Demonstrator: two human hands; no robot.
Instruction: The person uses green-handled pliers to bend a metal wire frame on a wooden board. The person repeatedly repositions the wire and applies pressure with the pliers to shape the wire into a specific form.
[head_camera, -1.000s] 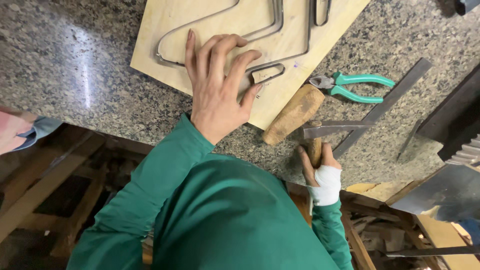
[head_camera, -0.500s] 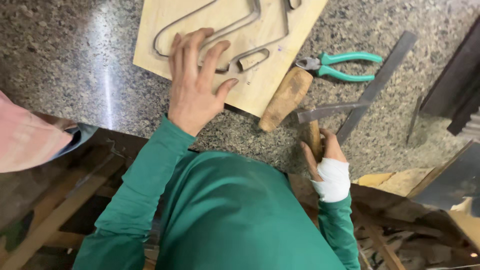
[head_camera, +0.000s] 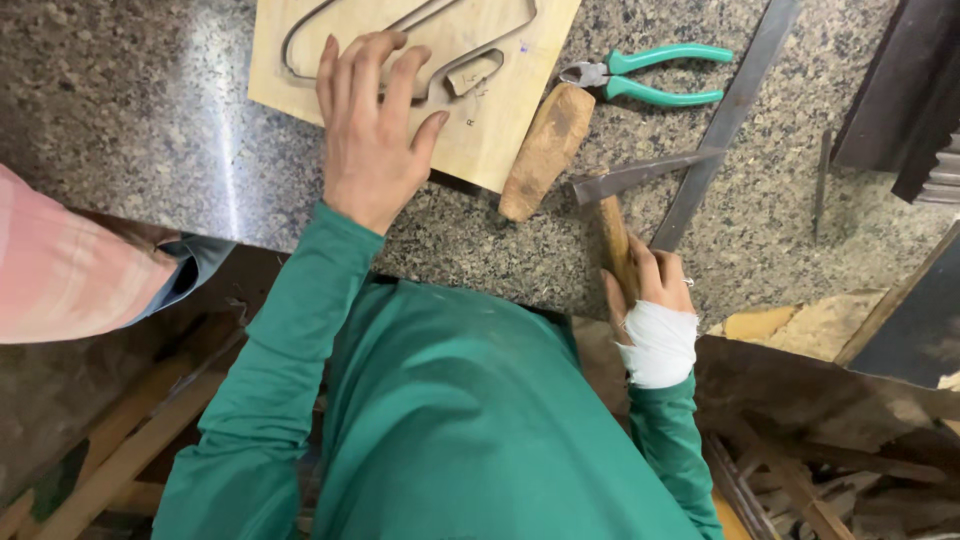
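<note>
- Head view: the left hand (head_camera: 372, 140) lies flat and open, fingers spread, pressing on a pale wooden board (head_camera: 500, 120) that rests on the speckled stone desk (head_camera: 130, 110).
- A bent metal strip (head_camera: 300, 30) stands on edge on the board, curving in loops; the left fingertips reach up to it, and part of it runs out of the top of the picture.
- The right hand (head_camera: 655, 290), wrapped at the wrist in a white bandage (head_camera: 660, 345), is closed around the wooden handle of a hammer (head_camera: 612, 225) at the near edge of the desk.
- The hammer's dark metal head (head_camera: 640, 175) lies on the desk, pointing right, just beside the lower corner of the board.
- A rounded wooden block (head_camera: 545, 150) lies tilted against the board's right edge, between board and hammer head.
- Green-handled pliers (head_camera: 650, 75) lie to the right of the board, jaws toward the block.
- A long flat metal bar (head_camera: 730, 110) lies slantwise past the pliers, crossing the tip of the hammer head.
- Both arms wear green sleeves (head_camera: 300, 340).
- At the left edge, another person's pink sleeve (head_camera: 60, 270) shows, well apart from the hands.
</note>
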